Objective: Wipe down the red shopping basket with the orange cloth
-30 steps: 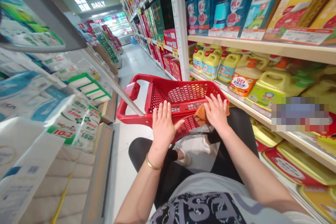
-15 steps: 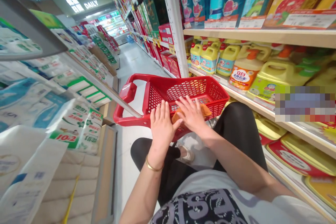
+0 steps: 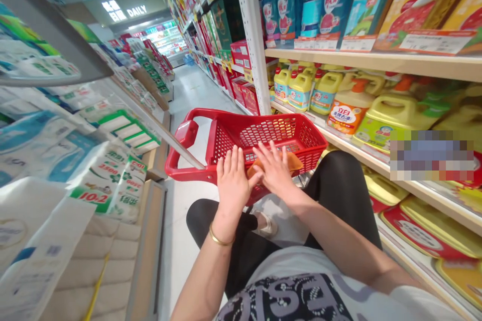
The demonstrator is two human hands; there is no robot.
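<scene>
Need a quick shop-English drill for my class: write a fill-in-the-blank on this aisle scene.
The plastic shopping basket is coloured ____.
The orange cloth lies ____ the basket, just under the right hand.
A gold bangle circles the person's ____ wrist.

Missing words: red; inside; left.

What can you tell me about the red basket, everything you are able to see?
The red plastic shopping basket has walls of small holes and a thick rounded handle at one end. An orange cloth lies inside, and the left hand and right hand rest on its near side.
</scene>
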